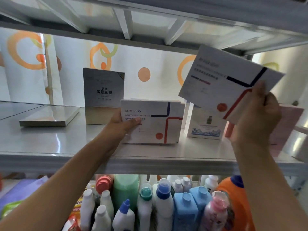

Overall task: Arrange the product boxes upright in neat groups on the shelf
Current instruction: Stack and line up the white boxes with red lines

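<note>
On the grey shelf (pixel 50 144) a group of white Romeson boxes (pixel 160 120) with blue and red lines stands upright. My left hand (pixel 123 124) grips the left edge of the front one, thumb across its face. Above and to the right, my right hand (pixel 256 117) holds another white Romeson box (pixel 225 80) tilted in the air, pinched at its lower right corner. A silver box (pixel 104 95) stands upright behind to the left, and a flat silver box (pixel 50 116) lies on the shelf further left. A white box with a blue picture (pixel 205 125) and a pink box (pixel 286 124) stand at the right.
The upper shelf's underside (pixel 150 22) hangs close above the raised box. A patterned curtain (pixel 150 64) backs the shelf. Below the shelf's front edge stand several detergent bottles (pixel 163 202) and an orange jug (pixel 236 202).
</note>
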The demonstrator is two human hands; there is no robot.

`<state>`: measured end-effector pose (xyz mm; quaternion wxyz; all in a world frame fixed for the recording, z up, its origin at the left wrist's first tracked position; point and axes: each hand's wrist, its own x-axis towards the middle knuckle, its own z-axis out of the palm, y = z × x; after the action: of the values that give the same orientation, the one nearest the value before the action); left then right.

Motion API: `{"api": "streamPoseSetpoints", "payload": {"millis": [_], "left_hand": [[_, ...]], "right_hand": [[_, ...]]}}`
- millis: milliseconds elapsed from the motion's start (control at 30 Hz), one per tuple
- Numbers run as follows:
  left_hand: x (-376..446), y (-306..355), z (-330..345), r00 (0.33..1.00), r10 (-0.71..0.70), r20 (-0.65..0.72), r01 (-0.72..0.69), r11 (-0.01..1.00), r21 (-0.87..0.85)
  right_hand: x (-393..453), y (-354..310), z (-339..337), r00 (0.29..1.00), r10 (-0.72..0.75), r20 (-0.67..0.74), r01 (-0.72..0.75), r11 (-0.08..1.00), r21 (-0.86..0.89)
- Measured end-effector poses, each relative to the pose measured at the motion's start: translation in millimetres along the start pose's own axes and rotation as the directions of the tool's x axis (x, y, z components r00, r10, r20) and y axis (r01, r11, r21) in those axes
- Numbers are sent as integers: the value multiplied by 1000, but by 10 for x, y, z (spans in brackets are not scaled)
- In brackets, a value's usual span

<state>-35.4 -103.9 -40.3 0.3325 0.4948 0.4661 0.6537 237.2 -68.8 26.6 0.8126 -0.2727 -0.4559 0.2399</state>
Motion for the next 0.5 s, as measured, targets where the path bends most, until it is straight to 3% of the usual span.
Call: {"api": "streamPoseSetpoints", "payload": {"millis": [100,233,333,400,500], "left_hand": [[81,-11,86,997,-57,-53,52,995,-81],[139,-4,139,993,-73,-96,62,992,-112],[91,41,152,998,-14,-67,2,983,-184],[48,53,154,998,56,-43,-62,987,-150],[-22,43,218,999,46,25,-45,997,-65]], "right_hand": [[-76,134,119,987,99,130,-95,995,-35],[-340,371,269,915,230,332,-177,967,-181],[-518,560,285,879,290,378,-198,944,-263],[-611,654,286,866,322,384,-196,923,-331],[-659,714,319,845,344,409,-175,901,-397]]}}
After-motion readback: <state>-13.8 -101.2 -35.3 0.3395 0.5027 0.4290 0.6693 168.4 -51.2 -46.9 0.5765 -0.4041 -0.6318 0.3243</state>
